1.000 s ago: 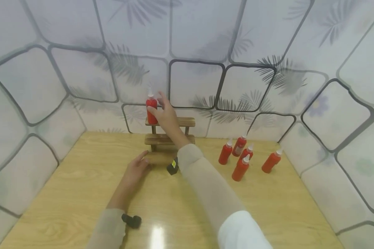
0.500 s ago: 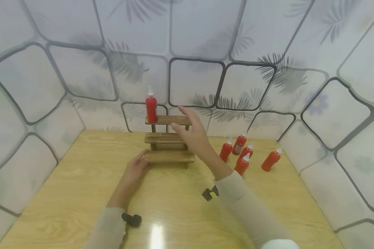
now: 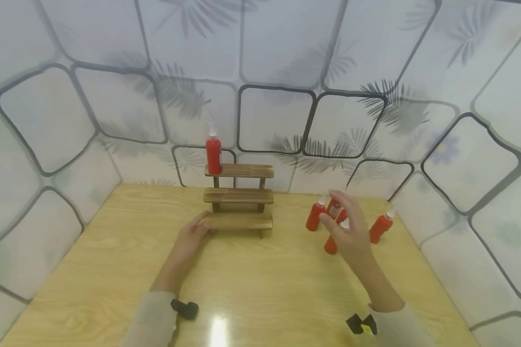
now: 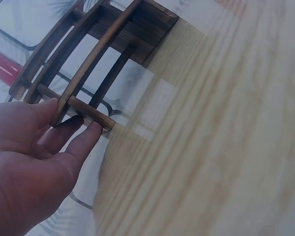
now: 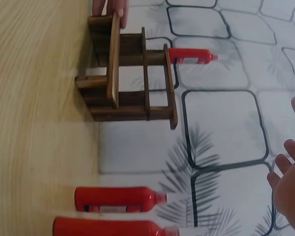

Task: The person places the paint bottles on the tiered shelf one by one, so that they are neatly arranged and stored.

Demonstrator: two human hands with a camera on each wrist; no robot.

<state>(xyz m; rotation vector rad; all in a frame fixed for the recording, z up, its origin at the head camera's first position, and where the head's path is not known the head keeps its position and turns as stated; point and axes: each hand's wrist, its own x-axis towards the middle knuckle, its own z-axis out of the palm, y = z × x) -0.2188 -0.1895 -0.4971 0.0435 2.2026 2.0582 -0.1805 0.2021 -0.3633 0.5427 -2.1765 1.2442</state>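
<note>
A three-step wooden rack (image 3: 239, 195) stands at the back of the table (image 3: 113, 270). One red bottle with a white nozzle (image 3: 213, 153) stands upright on the left end of its top step; the right wrist view shows this bottle (image 5: 189, 55) too. My left hand (image 3: 190, 237) rests on the table with straight fingers touching the left end of the lowest step (image 4: 81, 105). My right hand (image 3: 346, 230) hovers, fingers spread and empty, just above a cluster of several red bottles (image 3: 316, 216), hiding part of it.
Patterned padded walls (image 3: 278, 72) close in the table on three sides. A red bottle (image 3: 381, 225) stands apart at the right of the cluster. Bare tabletop lies in front of the rack and along the near edge.
My right hand let go of the bottle on the top step and swung right and down to the cluster of bottles. The left hand stayed at the rack's lowest step.
</note>
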